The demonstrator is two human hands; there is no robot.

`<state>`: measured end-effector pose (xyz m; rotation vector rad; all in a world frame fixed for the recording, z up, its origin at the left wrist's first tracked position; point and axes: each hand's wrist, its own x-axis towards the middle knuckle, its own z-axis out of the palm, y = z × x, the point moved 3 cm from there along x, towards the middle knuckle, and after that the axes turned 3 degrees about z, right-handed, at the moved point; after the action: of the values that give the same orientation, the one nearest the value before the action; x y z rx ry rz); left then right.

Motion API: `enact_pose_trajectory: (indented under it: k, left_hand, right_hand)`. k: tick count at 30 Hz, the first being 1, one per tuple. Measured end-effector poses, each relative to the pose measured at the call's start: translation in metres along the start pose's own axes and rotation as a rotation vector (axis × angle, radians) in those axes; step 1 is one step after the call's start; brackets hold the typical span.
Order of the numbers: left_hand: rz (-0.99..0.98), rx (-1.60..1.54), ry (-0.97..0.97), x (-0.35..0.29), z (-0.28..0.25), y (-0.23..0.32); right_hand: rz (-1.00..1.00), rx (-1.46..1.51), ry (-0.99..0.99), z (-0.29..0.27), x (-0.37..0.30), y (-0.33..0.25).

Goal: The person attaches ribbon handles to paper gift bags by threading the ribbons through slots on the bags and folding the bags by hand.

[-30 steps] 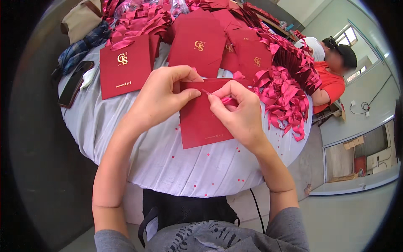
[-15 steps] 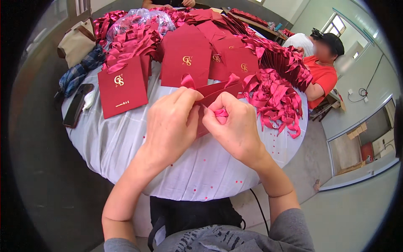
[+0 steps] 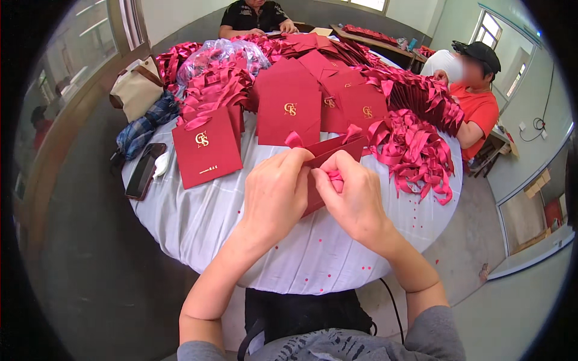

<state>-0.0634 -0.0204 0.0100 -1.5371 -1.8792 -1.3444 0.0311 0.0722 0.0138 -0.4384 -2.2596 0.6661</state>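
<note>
A small dark-red paper gift bag (image 3: 317,203) is held upright between my hands over the near part of the table. My left hand (image 3: 276,189) is closed, thumb and fingers pinching the bag's upper edge. Beside it, my right hand (image 3: 354,195) is closed around a bunched pink ribbon (image 3: 336,182), its thumb and forefinger against the bag near the left fingertips. What exactly the fingertips pinch is partly hidden. Pink ribbon loops (image 3: 294,139) rise from the bag's far side. Past the bag lies a heap of pink ribbons (image 3: 415,153).
Red gift bags with gold print (image 3: 208,150) lie in piles across the round white-clothed table (image 3: 198,231). A phone (image 3: 144,171), a plaid umbrella (image 3: 144,129) and a beige bag (image 3: 137,90) sit at the left. Co-workers (image 3: 478,111) are at the right and far side.
The view has shifted, so the table and hands appear farther right and slightly lower, and more of the far co-worker shows. Both hands keep nearly the same grip on bag and ribbon.
</note>
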Motion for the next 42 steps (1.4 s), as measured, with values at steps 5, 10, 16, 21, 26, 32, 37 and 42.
enact_pose_trajectory:
  k: [5, 10, 16, 21, 26, 32, 37, 42]
  left_hand:
    - [0.003, -0.007, -0.003, -0.001, 0.001, -0.003]
    - [0.055, 0.030, -0.018, -0.003, 0.001, 0.004]
    - [0.064, 0.042, -0.020, -0.004, 0.004, 0.005]
    - [0.014, -0.048, -0.014, -0.003, 0.005, 0.000]
    - [-0.213, -0.317, -0.120, 0.000, 0.001, -0.018]
    - [-0.481, -0.679, -0.232, 0.001, 0.004, -0.040]
    - [-0.511, -0.710, -0.248, -0.001, 0.006, -0.043]
    - [-0.508, -0.710, -0.240, 0.000, 0.009, -0.044]
  right_hand:
    - [0.047, 0.002, -0.026, 0.002, -0.001, 0.005]
    - [0.095, 0.017, -0.038, 0.000, 0.001, 0.007]
    - [0.176, 0.100, 0.010, 0.000, -0.002, 0.008]
    - [0.158, 0.139, 0.067, 0.009, -0.005, 0.009]
    - [0.272, 0.271, 0.004, 0.008, -0.001, 0.021]
    - [0.285, 0.362, 0.003, 0.012, -0.003, 0.026]
    - [0.309, 0.373, -0.002, 0.012, -0.003, 0.033]
    - [0.320, 0.380, -0.004, 0.013, -0.004, 0.034]
